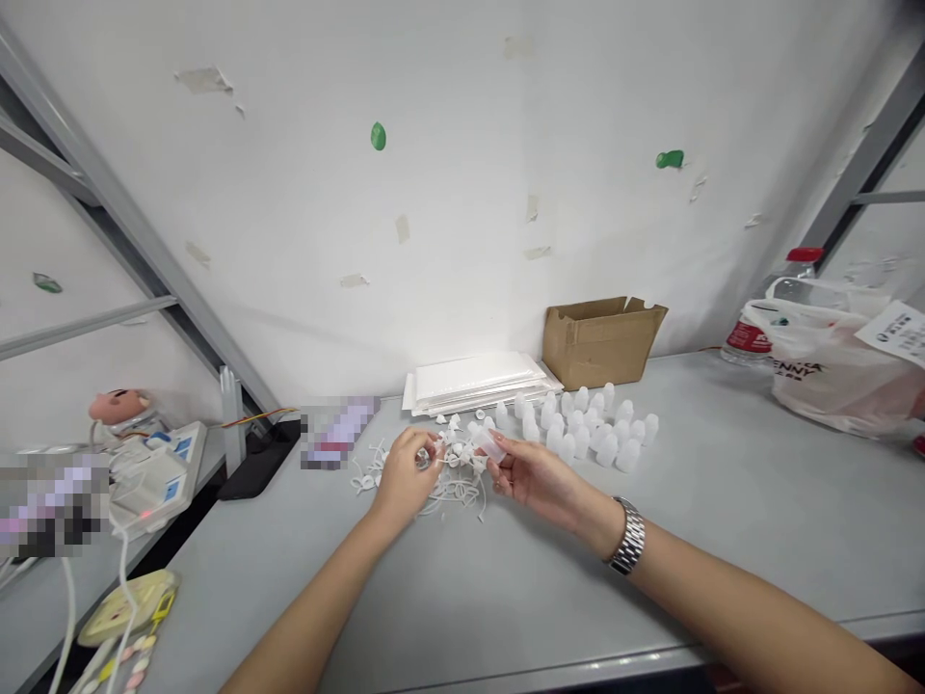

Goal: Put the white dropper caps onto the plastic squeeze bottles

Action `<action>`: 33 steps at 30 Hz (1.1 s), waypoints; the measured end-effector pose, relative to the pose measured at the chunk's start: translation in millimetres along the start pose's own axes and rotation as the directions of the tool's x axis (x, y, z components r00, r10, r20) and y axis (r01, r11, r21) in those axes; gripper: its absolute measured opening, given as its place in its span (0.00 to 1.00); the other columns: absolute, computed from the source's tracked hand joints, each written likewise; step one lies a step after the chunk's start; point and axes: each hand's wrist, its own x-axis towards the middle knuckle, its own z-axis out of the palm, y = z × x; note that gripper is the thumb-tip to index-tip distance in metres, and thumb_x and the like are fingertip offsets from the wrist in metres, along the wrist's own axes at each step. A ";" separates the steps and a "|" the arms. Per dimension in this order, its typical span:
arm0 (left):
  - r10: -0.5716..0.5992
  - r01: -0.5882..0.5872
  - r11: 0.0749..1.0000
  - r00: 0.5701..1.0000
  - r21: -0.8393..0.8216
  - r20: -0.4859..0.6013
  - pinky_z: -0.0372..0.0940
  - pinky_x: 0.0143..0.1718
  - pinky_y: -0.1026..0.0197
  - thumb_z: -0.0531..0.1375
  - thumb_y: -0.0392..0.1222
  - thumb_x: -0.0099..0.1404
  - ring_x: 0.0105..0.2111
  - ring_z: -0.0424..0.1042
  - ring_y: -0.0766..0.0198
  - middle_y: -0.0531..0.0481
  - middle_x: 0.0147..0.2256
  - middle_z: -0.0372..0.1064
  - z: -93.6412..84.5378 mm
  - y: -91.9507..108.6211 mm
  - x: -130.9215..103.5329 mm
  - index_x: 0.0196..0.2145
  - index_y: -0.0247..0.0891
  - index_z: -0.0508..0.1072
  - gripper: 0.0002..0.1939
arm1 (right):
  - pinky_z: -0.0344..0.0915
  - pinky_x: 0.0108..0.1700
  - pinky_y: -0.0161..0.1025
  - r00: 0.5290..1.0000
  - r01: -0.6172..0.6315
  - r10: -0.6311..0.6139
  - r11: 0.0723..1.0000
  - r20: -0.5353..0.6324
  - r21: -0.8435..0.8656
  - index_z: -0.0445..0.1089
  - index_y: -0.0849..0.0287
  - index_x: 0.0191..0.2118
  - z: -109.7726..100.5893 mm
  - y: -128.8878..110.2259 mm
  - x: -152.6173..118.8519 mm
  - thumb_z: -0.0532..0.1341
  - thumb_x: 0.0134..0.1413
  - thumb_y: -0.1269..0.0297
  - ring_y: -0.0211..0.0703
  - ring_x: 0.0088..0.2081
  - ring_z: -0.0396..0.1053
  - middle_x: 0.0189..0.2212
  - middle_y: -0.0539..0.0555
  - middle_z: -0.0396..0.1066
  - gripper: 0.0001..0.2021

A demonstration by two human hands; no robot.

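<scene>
My right hand (pixel 539 482), with a metal watch on its wrist, holds a translucent white plastic piece (pixel 491 444) between thumb and fingers. Just left of it, my left hand (pixel 407 474) has its thumb and fingertips curled together at the edge of a pile of small white parts with cords (pixel 452 490). Whatever those fingertips pinch is too small to make out. To the right of the pile, several frosted white dome-topped pieces (pixel 607 448) stand upright in loose rows on the grey table (pixel 578 607).
Behind the pile lies a stack of flat white sheets (pixel 477 376), beside an open cardboard box (pixel 605 345). A plastic bag (pixel 831 371) and a red-capped bottle (pixel 748 337) stand at the right. Left are a blurred phone-like object (pixel 339 434), a power strip (pixel 163 477) and cables.
</scene>
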 end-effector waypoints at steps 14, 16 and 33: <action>0.009 0.024 0.975 0.989 0.222 -0.146 0.59 0.41 0.54 0.56 0.48 0.56 0.37 0.63 0.57 0.49 0.32 0.61 -1.4 -11.9 3.0 0.28 0.39 0.67 0.09 | 0.61 0.27 0.29 0.999 -0.007 0.007 1.000 -0.036 -0.001 0.70 0.63 0.29 0.1 0.1 0.0 0.63 0.49 0.63 0.30 0.23 0.63 0.25 0.52 0.69 0.07; 0.097 -0.064 0.961 0.989 0.269 -0.113 0.60 0.41 0.53 0.56 0.45 0.57 0.39 0.62 0.57 0.48 0.34 0.60 -0.7 -9.5 0.5 0.31 0.40 0.67 0.07 | 0.61 0.27 0.29 0.999 -0.008 0.008 1.000 -0.035 -0.004 0.70 0.63 0.29 0.4 0.0 -0.3 0.62 0.49 0.63 0.30 0.23 0.63 0.23 0.51 0.68 0.08; 0.239 -0.273 0.943 0.953 0.191 0.185 0.60 0.43 0.55 0.54 0.38 0.61 0.40 0.62 0.58 0.48 0.36 0.65 13.9 -20.0 4.0 0.37 0.42 0.72 0.08 | 0.60 0.28 0.29 0.999 0.002 -0.003 1.000 -0.036 -0.026 0.71 0.64 0.28 1.6 -0.4 -1.3 0.63 0.49 0.62 0.30 0.23 0.61 0.21 0.50 0.66 0.08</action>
